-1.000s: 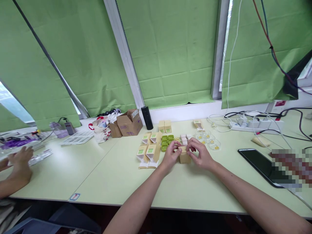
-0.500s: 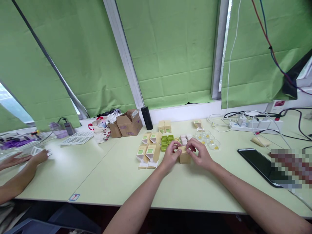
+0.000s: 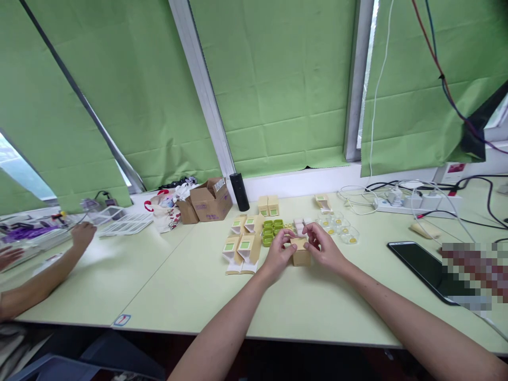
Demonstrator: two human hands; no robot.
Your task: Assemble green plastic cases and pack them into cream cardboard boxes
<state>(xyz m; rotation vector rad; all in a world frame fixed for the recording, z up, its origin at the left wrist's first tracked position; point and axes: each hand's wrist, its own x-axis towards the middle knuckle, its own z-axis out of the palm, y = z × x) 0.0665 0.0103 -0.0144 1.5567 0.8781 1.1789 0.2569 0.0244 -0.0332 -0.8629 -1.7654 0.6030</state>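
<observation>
A small tan cardboard box [image 3: 301, 256] stands on the pale green table [image 3: 206, 296], gripped from both sides. My left hand [image 3: 278, 254] pinches its left top edge and my right hand [image 3: 323, 248] closes on its right top edge. Just left of the box lie several open tan cartons with green labels [image 3: 243, 244]. Behind my left hand sit several small green cups [image 3: 271, 230] and small white blocks [image 3: 299, 226]. Clear lids with yellow dots [image 3: 341, 228] lie behind my right hand.
A black phone [image 3: 426, 267] lies at the right, with a power strip and cables [image 3: 413, 200] behind it. A black cylinder [image 3: 239, 192], brown shipping boxes [image 3: 209, 200] and a bag [image 3: 165, 211] stand at the back. Another person's hand [image 3: 82, 234] reaches toward trays [image 3: 125, 226] at the left.
My hands have stayed on the tan box, with fingers shifting slightly at its top. The other person's hand at the left has moved right and away, toward the trays.
</observation>
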